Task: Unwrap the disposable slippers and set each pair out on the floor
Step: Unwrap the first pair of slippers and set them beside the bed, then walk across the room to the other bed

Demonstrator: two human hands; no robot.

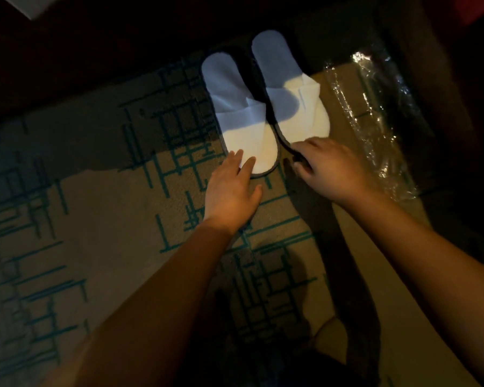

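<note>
I see two white slippers side by side on the patterned carpet (101,208), toes toward me. My left hand (231,188) lies flat and spread, fingertips on the left slipper (243,127). My right hand (330,170) pinches the dark rim of the right slipper (294,90). Clear plastic wrapping (380,118) lies just right.

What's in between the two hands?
In the head view, only patterned carpet in shadow lies between the left hand and right hand; the slippers' toe ends sit just beyond.
</note>
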